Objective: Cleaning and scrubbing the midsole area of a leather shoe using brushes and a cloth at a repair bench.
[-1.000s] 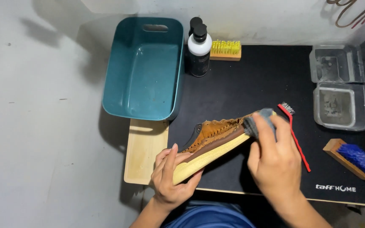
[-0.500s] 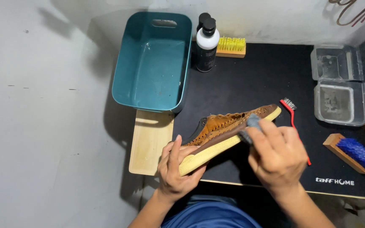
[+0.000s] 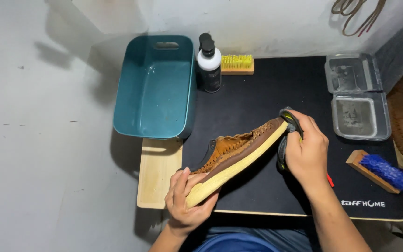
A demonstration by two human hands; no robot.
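Your left hand [image 3: 188,201] cups the heel end of the shoe [image 3: 239,156], fingers curled under the pale sole and thumb over its edge; a closed, firm hold. Your right hand [image 3: 306,151] is closed around a dark grey cloth [image 3: 289,122], bunched in the fingers and pressed against the toe end of the shoe. Both grips are occupied.

Position: the shoe is held in the air on its side over the black mat [image 3: 267,93], heel low by your left hand, toe raised toward your right. The sole faces you.

Progress, judged from this view: the cloth works at the toe, where sole meets upper. The sole edge along its visible length looks an even cream-yellow with no obvious dirt, so that side appears largely wiped. The far side of the shoe is hidden; its state cannot be told. The woven upper looks dry and shows no foam.

Appearance: brown woven upper, tan at the middle and darker brown toward the toe, dark lining at the opening, thick cream sole.

Surroundings: teal tub [image 3: 157,88] at the mat's left edge, wooden board [image 3: 157,175] below it, black pump bottle [image 3: 209,63] and yellow-bristled brush [image 3: 237,63] at the back, clear plastic container [image 3: 357,95] on the right, blue-bristled brush [image 3: 381,171] near your right wrist.
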